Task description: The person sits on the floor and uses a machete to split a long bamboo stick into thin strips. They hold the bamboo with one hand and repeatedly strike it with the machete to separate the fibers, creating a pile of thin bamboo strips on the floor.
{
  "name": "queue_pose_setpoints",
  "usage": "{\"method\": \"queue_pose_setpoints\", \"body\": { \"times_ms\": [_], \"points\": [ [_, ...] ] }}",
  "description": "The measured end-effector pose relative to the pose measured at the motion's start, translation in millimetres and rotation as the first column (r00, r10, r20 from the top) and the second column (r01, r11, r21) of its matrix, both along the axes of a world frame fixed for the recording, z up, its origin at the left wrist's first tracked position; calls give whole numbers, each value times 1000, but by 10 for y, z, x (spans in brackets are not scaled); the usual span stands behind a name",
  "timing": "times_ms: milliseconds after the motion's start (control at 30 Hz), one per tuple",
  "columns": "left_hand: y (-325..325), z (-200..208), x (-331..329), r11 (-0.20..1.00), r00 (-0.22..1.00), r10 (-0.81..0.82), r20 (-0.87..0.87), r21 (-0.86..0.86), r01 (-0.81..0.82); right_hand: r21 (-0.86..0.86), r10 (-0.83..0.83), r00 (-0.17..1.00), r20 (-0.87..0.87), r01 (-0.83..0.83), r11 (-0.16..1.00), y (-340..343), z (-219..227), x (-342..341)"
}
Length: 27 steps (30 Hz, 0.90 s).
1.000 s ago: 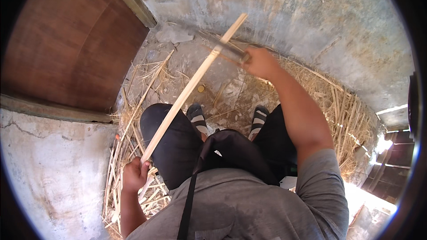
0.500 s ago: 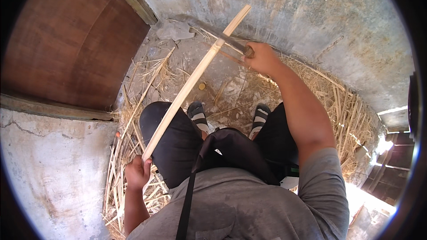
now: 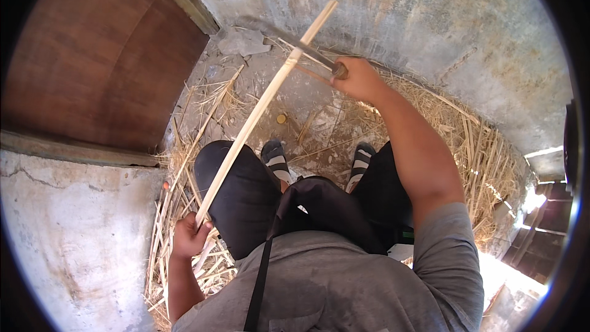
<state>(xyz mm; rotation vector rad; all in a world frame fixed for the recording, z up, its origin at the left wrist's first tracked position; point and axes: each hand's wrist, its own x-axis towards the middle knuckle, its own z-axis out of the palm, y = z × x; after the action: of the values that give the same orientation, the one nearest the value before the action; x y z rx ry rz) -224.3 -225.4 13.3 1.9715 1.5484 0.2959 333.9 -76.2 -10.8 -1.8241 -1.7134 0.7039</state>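
Note:
A long pale split strip, bamboo by its look (image 3: 255, 115), slants from lower left up to the far wall, passing over my left knee. My left hand (image 3: 190, 237) is closed round its near end. My right hand (image 3: 361, 80) grips the short handle of a machete-like knife (image 3: 316, 55), whose long dark blade points to the far left. The blade crosses the strip in its upper part, just above a node; whether it has cut into the wood cannot be made out. The blade's tip is blurred.
Shavings and thin slats (image 3: 479, 166) lie heaped along the right wall, with more strips (image 3: 161, 252) at my left side. A brown door panel (image 3: 104, 61) stands at the left. The concrete wall (image 3: 418, 18) closes off the far side. A small yellow disc (image 3: 281, 118) lies between my feet.
The strip's far end has shifted slightly left and its near end a little lower. My right hand and the knife have moved slightly left with it. Both grips are unchanged.

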Motion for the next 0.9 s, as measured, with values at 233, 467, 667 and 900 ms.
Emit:
{"method": "queue_pose_setpoints", "body": {
  "times_ms": [233, 467, 667, 900],
  "points": [
    [69, 172, 54, 881, 965, 233, 120, -447, -157, -124, 502, 783, 367, -493, 861, -232, 255, -521],
    [21, 57, -11, 948, 974, 183, 132, -284, -140, -150, 76, 996, -49, -82, 985, 60, -103, 11],
    [-25, 146, 55, 998, 998, -60, 11, 23, 60, -72, 430, 864, 260, -427, 901, -202, 266, -468],
    [-126, 212, 234, 979, 976, 62, -209, 205, -18, -69, 98, 981, 168, -88, 994, -37, 153, -37]
  ]
}}
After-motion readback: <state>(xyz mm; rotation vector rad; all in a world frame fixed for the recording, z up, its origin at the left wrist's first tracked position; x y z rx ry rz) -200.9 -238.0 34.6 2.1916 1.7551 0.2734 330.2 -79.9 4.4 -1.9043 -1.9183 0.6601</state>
